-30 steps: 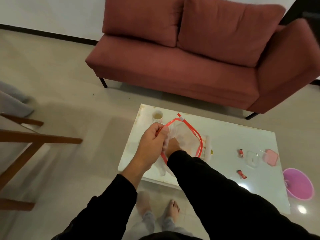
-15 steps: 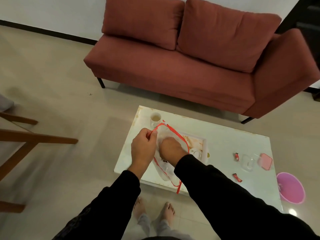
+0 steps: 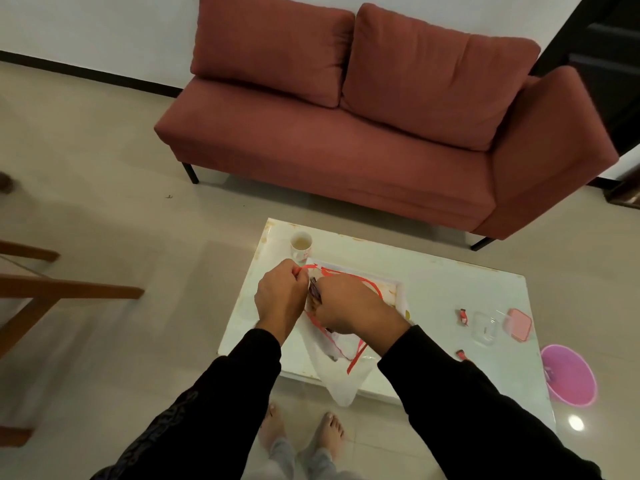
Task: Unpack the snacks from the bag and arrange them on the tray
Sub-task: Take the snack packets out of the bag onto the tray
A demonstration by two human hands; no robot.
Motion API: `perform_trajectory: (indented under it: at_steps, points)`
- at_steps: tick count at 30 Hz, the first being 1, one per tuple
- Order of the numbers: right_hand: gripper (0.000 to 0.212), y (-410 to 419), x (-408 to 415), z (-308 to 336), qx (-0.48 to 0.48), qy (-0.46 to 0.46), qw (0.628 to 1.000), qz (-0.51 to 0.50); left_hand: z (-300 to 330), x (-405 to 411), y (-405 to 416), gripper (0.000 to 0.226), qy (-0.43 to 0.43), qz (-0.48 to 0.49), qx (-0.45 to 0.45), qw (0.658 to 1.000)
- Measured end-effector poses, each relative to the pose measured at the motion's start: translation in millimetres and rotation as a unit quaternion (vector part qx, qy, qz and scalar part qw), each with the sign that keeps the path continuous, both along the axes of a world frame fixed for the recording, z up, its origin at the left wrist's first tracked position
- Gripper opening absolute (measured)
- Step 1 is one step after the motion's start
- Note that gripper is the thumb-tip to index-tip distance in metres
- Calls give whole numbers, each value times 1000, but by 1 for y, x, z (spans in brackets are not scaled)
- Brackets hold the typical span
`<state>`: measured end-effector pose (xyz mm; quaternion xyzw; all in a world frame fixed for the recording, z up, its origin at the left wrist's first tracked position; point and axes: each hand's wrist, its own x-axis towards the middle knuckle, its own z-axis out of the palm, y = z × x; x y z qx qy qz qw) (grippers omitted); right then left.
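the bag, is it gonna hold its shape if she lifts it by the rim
Probably not: the bag looks like thin film, and its bottom droops over the table edge. The left hand pinches its red rim, so it would likely hang limp and seems light.

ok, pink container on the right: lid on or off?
Off. The pink lid lies on the table beside the clear container.

single head-worn view, looking steeply down (wide-angle), close over table (image 3: 450,289), sofa (image 3: 346,150) beyond
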<state>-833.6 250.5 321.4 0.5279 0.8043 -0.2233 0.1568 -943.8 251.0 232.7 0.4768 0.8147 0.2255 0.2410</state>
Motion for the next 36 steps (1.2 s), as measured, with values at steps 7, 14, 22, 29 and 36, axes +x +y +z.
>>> perform_trajectory:
  at_steps: [7, 14, 22, 29, 36]
  points:
    - [18, 2, 4, 21, 65, 57, 996, 17, -5, -21, 11, 15, -38, -49, -91, 994]
    - [9, 48, 64, 11, 21, 273, 938, -214, -16, -13, 20, 17, -232, -5, -105, 967]
    - [13, 80, 118, -79, -104, 490, 700, -508, -37, 5, 27, 15, -208, -28, -157, 965]
    - [21, 85, 122, -188, -127, 480, 622, -605, -85, 25, 31, 23, -181, -25, -191, 964]
    - [20, 95, 118, -310, -144, 379, 667, -625, -152, 37, 30, 22, -173, -4, -189, 967]
